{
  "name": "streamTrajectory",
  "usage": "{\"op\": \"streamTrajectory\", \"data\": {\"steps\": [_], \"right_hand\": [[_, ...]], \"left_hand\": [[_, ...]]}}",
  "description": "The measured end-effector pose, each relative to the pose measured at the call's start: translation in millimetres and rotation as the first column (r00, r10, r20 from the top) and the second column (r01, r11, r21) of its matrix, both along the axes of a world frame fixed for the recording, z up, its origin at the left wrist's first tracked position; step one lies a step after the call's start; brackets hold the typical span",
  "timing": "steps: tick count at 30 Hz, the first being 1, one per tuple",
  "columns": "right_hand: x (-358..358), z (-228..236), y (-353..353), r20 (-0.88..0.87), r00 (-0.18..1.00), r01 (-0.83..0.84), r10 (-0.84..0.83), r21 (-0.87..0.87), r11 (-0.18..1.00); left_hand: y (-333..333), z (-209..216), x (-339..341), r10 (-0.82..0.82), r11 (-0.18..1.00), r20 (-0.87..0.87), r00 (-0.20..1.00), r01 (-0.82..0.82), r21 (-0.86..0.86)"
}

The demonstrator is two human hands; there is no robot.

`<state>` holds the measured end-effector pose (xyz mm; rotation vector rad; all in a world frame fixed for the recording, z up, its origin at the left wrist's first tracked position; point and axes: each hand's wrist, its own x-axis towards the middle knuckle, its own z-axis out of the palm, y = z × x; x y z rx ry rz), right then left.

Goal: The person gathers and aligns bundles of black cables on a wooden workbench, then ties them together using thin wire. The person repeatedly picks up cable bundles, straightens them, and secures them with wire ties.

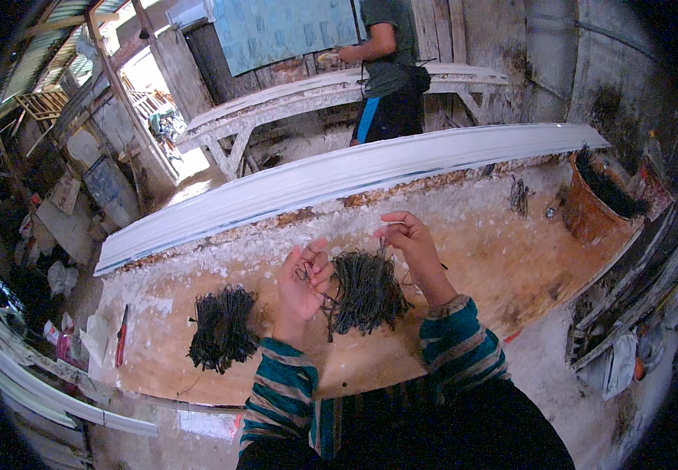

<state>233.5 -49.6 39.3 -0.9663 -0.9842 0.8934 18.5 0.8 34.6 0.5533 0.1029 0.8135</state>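
My left hand point(301, 286) is palm up with its fingers curled round a thin dark strand, bent into a small loop. Just to its right lies a pile of black looped strands point(366, 294), either cord or wire; I cannot tell which. Above the far side of that pile, my right hand point(411, 244) pinches what looks like a thin dark strand between thumb and fingertips. A second bundle of black strands point(224, 327) rests on the worktable point(480, 258), left of my left hand and apart from it.
A long white moulding point(354, 174) runs along the table's far edge. At the right stands a rusty brown bucket point(589, 204) with dark strands inside; a small tangle point(519, 196) lies near it. A red tool point(122, 335) is at far left. Beyond, a person point(390, 70) stands by a white bench point(276, 104).
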Motion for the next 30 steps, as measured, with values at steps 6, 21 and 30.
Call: {"op": "streamTrajectory", "data": {"steps": [6,21,30], "right_hand": [[-3.4,3.9,-2.4,-0.144,0.990,-0.017,0.014,-0.021,1.000],[-23.3,7.7,-7.5,-0.194,0.977,-0.073,0.093,0.108,0.991],[-32.4,16.6,-16.8,-0.216,0.967,-0.103,0.138,0.164,0.981]], "left_hand": [[-2.4,1.3,-0.7,-0.064,0.998,0.179,0.982,0.066,-0.010],[-8.5,-6.3,13.1,-0.052,0.997,-0.195,0.979,0.060,0.040],[-43.0,6.0,36.4,-0.207,0.978,-0.338,0.918,0.203,-0.047]]}}
